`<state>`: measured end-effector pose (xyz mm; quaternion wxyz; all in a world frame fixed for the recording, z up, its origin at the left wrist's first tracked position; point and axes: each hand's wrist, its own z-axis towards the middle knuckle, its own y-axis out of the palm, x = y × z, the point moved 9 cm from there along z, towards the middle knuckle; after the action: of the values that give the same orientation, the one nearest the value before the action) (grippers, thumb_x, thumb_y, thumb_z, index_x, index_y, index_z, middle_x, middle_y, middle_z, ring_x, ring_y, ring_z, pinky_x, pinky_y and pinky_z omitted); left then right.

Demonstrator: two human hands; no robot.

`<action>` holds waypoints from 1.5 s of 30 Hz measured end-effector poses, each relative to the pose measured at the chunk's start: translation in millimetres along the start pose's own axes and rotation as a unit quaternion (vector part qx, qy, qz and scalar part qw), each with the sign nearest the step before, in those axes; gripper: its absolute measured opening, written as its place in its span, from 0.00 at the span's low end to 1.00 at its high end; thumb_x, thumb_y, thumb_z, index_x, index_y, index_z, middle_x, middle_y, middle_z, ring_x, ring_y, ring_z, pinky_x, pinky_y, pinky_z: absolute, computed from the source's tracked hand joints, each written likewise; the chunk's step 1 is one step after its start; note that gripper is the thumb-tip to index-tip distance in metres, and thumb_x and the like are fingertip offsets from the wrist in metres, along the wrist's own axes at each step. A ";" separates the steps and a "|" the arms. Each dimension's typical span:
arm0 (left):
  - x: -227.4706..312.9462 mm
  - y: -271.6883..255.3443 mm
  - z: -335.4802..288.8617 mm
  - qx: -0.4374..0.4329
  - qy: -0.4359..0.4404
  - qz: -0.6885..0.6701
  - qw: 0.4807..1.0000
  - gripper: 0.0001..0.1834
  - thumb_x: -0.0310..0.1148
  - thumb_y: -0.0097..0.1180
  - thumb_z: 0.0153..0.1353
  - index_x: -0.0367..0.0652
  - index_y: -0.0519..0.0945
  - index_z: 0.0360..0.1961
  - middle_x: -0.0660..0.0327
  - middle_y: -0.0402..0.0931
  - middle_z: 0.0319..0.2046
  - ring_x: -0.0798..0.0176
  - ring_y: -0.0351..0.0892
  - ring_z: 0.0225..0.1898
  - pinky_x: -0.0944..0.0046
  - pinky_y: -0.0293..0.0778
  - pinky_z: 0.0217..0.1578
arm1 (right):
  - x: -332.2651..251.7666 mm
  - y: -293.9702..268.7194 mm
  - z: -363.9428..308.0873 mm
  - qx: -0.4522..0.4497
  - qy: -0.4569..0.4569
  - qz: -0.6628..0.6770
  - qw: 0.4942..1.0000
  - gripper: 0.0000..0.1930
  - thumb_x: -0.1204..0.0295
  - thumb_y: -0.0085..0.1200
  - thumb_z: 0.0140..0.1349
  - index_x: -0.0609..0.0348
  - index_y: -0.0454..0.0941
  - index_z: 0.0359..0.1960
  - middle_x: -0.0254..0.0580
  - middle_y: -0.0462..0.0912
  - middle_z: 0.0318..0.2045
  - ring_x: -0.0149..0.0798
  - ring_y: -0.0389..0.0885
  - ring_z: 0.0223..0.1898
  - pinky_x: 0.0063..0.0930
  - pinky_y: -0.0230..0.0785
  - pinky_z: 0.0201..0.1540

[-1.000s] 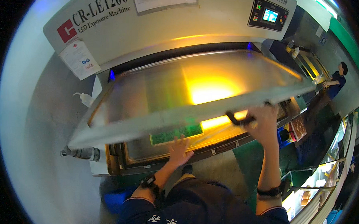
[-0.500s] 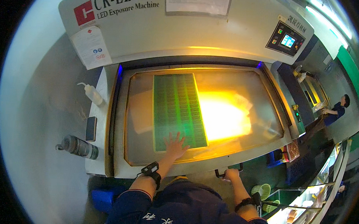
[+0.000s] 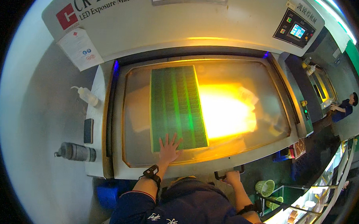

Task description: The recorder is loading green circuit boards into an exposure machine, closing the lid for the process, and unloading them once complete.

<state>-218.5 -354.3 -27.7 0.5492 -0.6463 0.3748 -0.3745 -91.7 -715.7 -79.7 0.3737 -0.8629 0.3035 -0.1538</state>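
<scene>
A green rectangular circuit board panel with rows of small cells lies flat on the left half of a framed tray. My left hand is spread out over the panel's near edge, fingers apart and pointing away from me, gripping nothing. Beyond the tray's front edge, my right hand has its fingers wrapped round a black handle. Strong yellow-white glare covers the tray's surface just right of the panel.
A large grey machine hood with a control screen hangs behind the tray. On the left ledge are a squeeze bottle, a phone and a dark bottle. Green baskets stand lower right; another person works far right.
My left hand has shifted slightly left along the panel's near edge, fingers still spread. My right hand stays on the handle. The whole view has tilted a little.
</scene>
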 end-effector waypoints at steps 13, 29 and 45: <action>185.2 7.4 -22.0 0.021 0.010 -0.094 0.995 0.34 0.64 0.45 0.62 0.65 0.66 0.67 0.66 0.46 0.74 0.48 0.37 0.75 0.25 0.33 0.66 | 12.4 14.9 -45.6 0.012 -0.291 0.222 0.930 0.20 0.59 0.60 0.58 0.52 0.77 0.50 0.44 0.79 0.50 0.45 0.78 0.51 0.39 0.70 0.55; 200.6 -2.2 -10.7 -0.015 0.022 -0.084 0.996 0.33 0.59 0.51 0.61 0.62 0.68 0.66 0.64 0.48 0.73 0.48 0.42 0.74 0.26 0.38 0.66 | 144.7 98.8 141.4 0.165 -0.097 0.204 0.960 0.22 0.63 0.54 0.62 0.61 0.72 0.55 0.50 0.78 0.51 0.52 0.74 0.55 0.42 0.64 0.60; 196.5 -9.6 -21.0 0.016 0.025 -0.090 0.995 0.33 0.60 0.48 0.62 0.62 0.67 0.66 0.65 0.48 0.73 0.48 0.41 0.74 0.27 0.35 0.67 | 310.7 272.6 -264.5 0.233 0.378 0.706 0.552 0.20 0.67 0.55 0.57 0.67 0.75 0.49 0.47 0.80 0.35 0.41 0.77 0.34 0.42 0.70 0.33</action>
<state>-150.4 -538.2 -1.6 0.5139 -0.6591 0.3226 -0.4443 -94.6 -1206.3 -90.8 0.4017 -0.1170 0.8817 -0.2180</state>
